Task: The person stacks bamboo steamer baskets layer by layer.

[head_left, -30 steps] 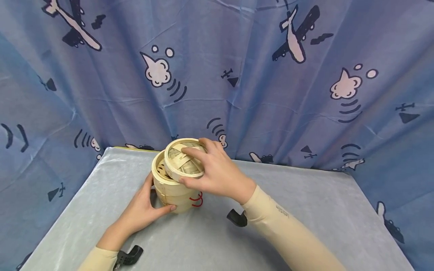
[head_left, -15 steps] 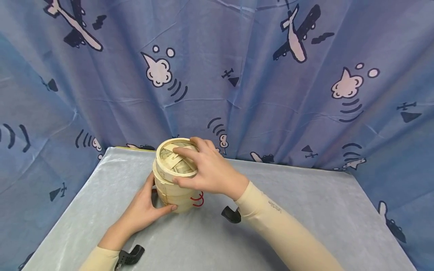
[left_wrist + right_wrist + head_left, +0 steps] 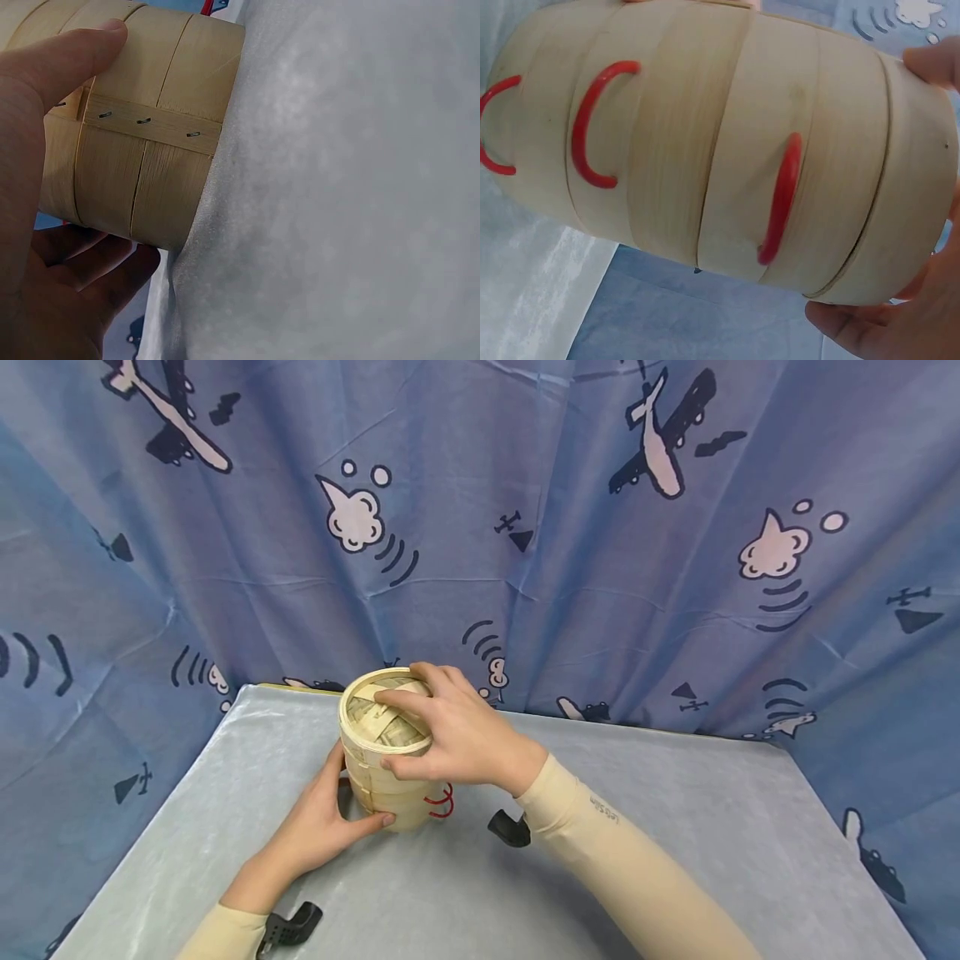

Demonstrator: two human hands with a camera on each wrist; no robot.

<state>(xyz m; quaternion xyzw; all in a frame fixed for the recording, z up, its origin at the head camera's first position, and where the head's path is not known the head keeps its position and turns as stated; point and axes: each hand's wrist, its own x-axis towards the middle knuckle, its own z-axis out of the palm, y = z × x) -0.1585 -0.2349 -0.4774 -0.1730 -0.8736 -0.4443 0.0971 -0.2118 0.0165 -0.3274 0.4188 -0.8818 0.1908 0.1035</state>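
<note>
A stack of round bamboo steamer baskets (image 3: 401,797) stands upright on the grey cloth. On top sits its woven bamboo lid (image 3: 367,743), level with the uppermost rim. My right hand (image 3: 480,735) grips the lid from the right, thumb at its near edge and fingers over the far rim. My left hand (image 3: 315,818) holds the lower stack from the left, with the thumb in front and the other fingers round the far side. Red loop handles (image 3: 781,199) show along the stack's side in the right wrist view. Staples dot a bamboo strip (image 3: 150,122) in the left wrist view.
Grey velvety cloth (image 3: 675,827) covers the table. Behind it hangs a blue curtain (image 3: 450,510) printed with aeroplanes and clouds. Black wrist mounts (image 3: 292,927) stick out below both forearms.
My right hand has moved left and brought the lid from a tilted, offset position down onto the top basket, hiding its slatted inside. The left hand has kept its hold.
</note>
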